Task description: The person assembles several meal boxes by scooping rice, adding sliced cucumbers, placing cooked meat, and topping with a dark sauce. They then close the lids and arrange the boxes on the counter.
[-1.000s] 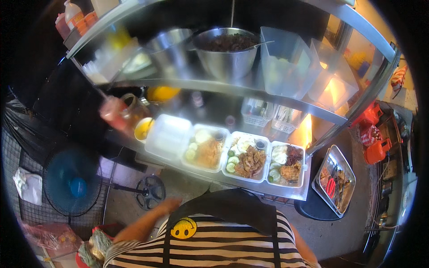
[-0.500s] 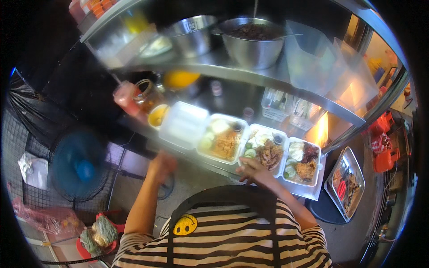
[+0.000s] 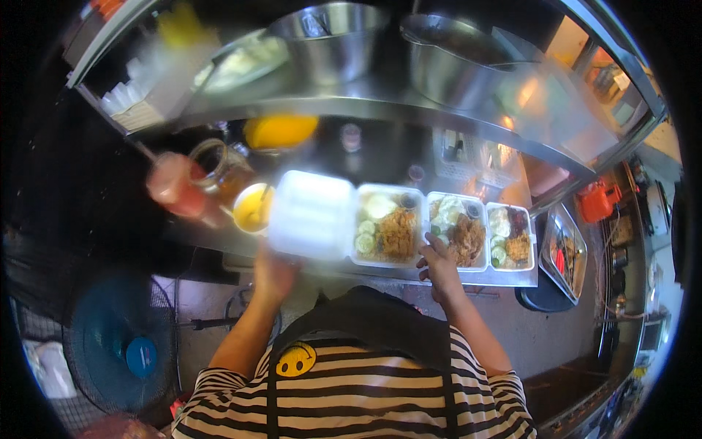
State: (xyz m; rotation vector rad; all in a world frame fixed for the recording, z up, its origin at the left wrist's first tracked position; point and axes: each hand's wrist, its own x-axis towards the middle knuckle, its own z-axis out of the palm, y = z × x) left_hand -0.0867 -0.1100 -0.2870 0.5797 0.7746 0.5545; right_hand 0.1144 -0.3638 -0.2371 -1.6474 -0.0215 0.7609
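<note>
Three open foam takeaway boxes stand in a row on the steel counter. The left box [image 3: 387, 252] holds breaded chicken, cucumber slices, a fried egg and a small sauce cup. Its raised white lid [image 3: 311, 216] is blurred. My left hand [image 3: 274, 276] is at the lid's near edge, its fingers hidden behind the lid or smeared. My right hand [image 3: 440, 265] is at the near side where the left box meets the middle box [image 3: 464, 238], index finger at the rim and fingers apart. Cucumber, egg and meat fill the middle box; the right box [image 3: 512, 238] has similar food.
A yellow-filled cup [image 3: 254, 208], a glass jar [image 3: 212, 164] and a pink-red container [image 3: 175, 183] stand left. Steel bowls [image 3: 329, 44] sit on the shelf [image 3: 351, 107] above. A metal tray with red tongs [image 3: 560, 260] is right; a blue fan [image 3: 121, 344] is lower left.
My left hand has moved up to the left box's lid. My right hand stays near the rims between the left and middle boxes. The whole view has shifted.
</note>
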